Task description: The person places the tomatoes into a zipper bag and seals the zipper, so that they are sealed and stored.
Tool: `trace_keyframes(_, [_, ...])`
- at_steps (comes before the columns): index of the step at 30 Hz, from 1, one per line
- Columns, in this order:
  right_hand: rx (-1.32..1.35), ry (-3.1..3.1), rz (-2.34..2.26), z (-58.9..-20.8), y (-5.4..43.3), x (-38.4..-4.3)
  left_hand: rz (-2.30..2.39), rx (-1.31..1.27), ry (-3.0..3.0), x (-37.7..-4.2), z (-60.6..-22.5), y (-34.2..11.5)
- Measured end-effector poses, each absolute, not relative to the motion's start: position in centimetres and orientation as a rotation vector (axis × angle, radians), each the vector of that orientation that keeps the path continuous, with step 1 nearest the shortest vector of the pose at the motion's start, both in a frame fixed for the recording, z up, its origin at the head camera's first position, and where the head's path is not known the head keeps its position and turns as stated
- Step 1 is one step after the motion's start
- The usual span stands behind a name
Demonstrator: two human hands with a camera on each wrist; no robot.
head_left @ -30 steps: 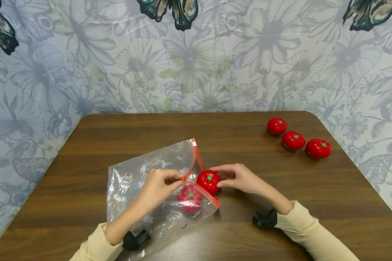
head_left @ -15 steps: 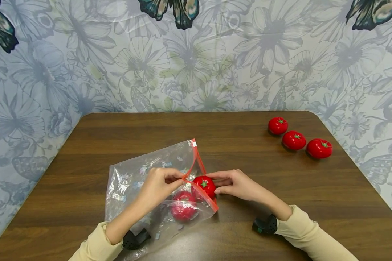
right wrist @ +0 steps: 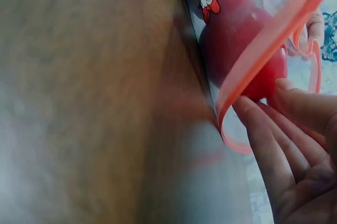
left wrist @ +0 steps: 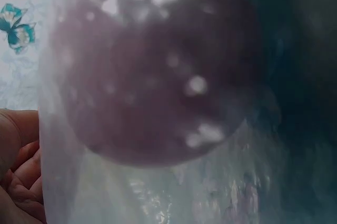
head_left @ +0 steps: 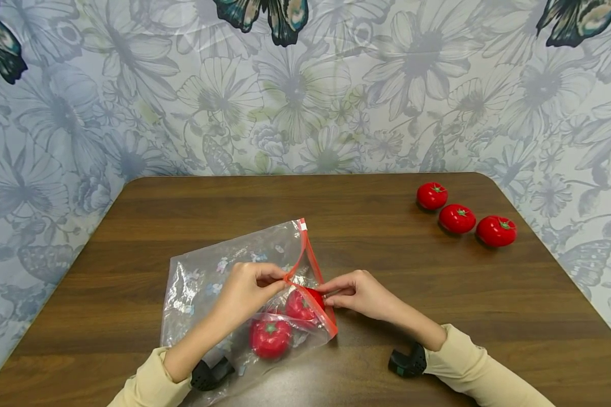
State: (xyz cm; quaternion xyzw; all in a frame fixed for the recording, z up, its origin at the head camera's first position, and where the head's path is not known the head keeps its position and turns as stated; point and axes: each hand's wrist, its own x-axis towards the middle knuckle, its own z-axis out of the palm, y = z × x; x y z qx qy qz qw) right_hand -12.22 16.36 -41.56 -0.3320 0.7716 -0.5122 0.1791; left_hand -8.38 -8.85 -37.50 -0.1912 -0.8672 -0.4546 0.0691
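A clear zip bag [head_left: 198, 282] with an orange-red edge lies on the table, its mouth toward the right. My left hand [head_left: 249, 291] pinches one side of the mouth and lifts it apart from the other. One red tomato [head_left: 270, 341] is deeper in the bag, under the plastic. A second tomato [head_left: 301, 305] sits just inside the mouth, and my right hand [head_left: 361, 297] holds its outer end. In the right wrist view the thumb and fingertips [right wrist: 283, 83] touch this tomato at the orange strip [right wrist: 263, 50]. Blurred plastic over a round shape [left wrist: 158, 87] fills the left wrist view.
Three more tomatoes [head_left: 457, 219] stand in a slanting row at the table's back right. The brown wooden table [head_left: 387, 362] ends at a flowered wall covering [head_left: 331, 113]. Black wrist cameras [head_left: 408, 359] sit on both wrists.
The right hand has pushed the second tomato left from the bag's mouth to inside it. The first tomato has shifted deeper, down and left. The left hand has kept its place.
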Motion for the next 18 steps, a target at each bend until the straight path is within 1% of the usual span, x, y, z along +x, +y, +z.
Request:
trace_keyframes(5, [-0.907, 1.973, -1.518, -41.85, 16.41, -11.99, -1.364, -0.572, -2.614, -8.21, -37.58, -8.71])
trace_keyframes(8, [-0.953, 1.912, -1.516, -42.08, 16.47, -11.89, -1.358, -0.582, -2.607, -8.1, -37.57, -8.64])
trace_keyframes(13, [-1.086, 1.853, -1.48, -42.34, 16.69, -11.85, -1.364, -0.589, -2.599, -7.9, -37.53, -8.53])
trace_keyframes(18, [-1.287, 1.9, -1.37, -42.25, 16.89, -11.96, -1.383, -0.578, -2.602, -7.79, -37.57, -8.47])
